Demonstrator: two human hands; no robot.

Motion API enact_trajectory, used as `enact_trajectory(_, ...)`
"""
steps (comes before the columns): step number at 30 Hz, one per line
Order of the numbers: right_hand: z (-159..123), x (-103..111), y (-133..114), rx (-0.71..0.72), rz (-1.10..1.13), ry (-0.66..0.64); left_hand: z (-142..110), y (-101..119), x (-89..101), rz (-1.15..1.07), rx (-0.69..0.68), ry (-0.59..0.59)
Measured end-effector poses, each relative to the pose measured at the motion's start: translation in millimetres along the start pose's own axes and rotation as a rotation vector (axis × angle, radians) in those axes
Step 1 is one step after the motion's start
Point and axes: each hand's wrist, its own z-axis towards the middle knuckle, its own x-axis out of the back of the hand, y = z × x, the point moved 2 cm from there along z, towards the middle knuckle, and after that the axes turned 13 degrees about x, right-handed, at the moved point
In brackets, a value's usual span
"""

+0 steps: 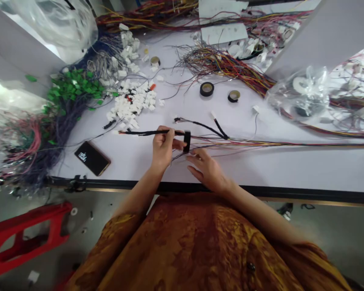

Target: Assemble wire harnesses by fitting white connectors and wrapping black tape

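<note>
Head view: the taped wire bundle point(147, 132) is pinched in the left hand point(164, 147) beside a black tape roll point(187, 141), the right hand point(206, 170) spread open.

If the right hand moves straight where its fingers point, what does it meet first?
Probably the black tape roll in the left hand, though thin wires may come first; depth is unclear.

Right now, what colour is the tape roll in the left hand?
The tape roll is black; the head view shows it best.

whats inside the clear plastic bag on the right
The clear plastic bag holds a white roll and a dark roll, probably tape. Its crumpled folds hide anything further inside.
</note>
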Motion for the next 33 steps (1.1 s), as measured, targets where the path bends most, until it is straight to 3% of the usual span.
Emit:
enact_trajectory(2,9,5,7,-0.100,0.048,0.137,-3,2,-0.7,0.019,-0.046,-0.053)
enact_trajectory(4,33,13,24,-0.327,0.146,0.258,-11,4,1.1,0.134,-0.202,-0.114)
enact_trajectory(6,56,17,42,-0.545,0.310,0.212,-22,5,3.4,0.342,-0.410,-0.185)
enact_trajectory(8,68,16,54,-0.676,0.512,0.177,-31,3,6.1,0.525,-0.582,-0.223)
enact_trajectory(10,67,12,60,-0.690,0.675,0.254,-37,-1,9.5,0.590,-0.655,-0.210)
enact_trajectory(14,43,4,59,-0.537,0.756,0.397,-41,-5,14.0,0.563,-0.701,-0.159)
enact_trajectory(23,29,1,53,-0.440,0.769,0.474,-25,-21,-7.2,0.504,-0.627,-0.170)
enact_trajectory(28,13,10,47,-0.438,0.615,0.549,-13,-22,-20.7,0.185,-0.416,-0.125)
enact_trajectory(33,-9,13,33,-0.356,0.366,0.449,-11,-7,-25.2,0.110,-0.130,-0.086)
